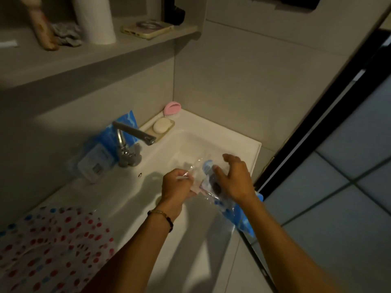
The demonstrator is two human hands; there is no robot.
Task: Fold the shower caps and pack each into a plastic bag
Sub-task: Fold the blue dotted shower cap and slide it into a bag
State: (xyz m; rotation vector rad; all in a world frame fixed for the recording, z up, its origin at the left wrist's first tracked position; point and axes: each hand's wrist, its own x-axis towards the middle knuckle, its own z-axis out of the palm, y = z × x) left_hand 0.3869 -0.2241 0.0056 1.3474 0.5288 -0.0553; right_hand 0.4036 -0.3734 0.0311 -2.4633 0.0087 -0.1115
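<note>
Over the white sink [237,144] both hands work on a clear plastic bag with blue print [232,210]. My left hand [176,185] pinches the bag's clear open end together with a folded pale pink cap piece. My right hand [234,178] rests on the bag's middle with fingers spread; something dark shows inside the bag under it. A white shower cap with red and blue dots [50,246] lies spread at the lower left on the sink's counter. More blue-printed packaged bags [101,153] lean against the wall behind the tap.
A metal tap [131,142] stands at the back of the sink. A soap bar on a dish [161,126] and a pink brush [172,108] sit in the back corner. The shelf above holds a paper roll [95,17] and a phone [146,28]. A dark door frame is right.
</note>
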